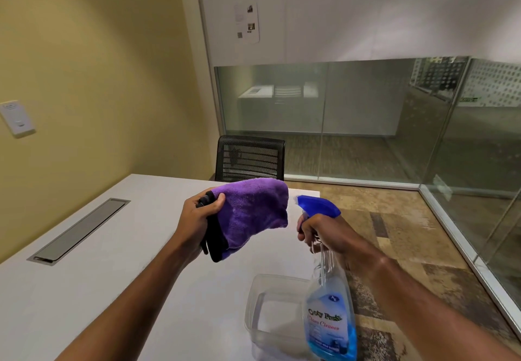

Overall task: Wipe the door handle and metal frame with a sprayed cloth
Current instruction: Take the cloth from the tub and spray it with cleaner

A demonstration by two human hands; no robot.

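My left hand (197,219) grips a purple cloth (253,214) with a black edge and holds it up over the white table (112,276). My right hand (324,233) is closed around the neck of a clear spray bottle (331,324) of blue glass cleaner. A finger rests on the trigger, and the blue nozzle (315,205) points left at the cloth, a few centimetres from it. No door handle is in view. A metal frame (445,132) borders the glass partitions at the right.
A clear plastic tub (262,318) sits on the table's near right corner, under the bottle. A black mesh chair (251,159) stands behind the table. A grey cable hatch (81,229) is set in the tabletop. Patterned carpet lies to the right, before the glass walls.
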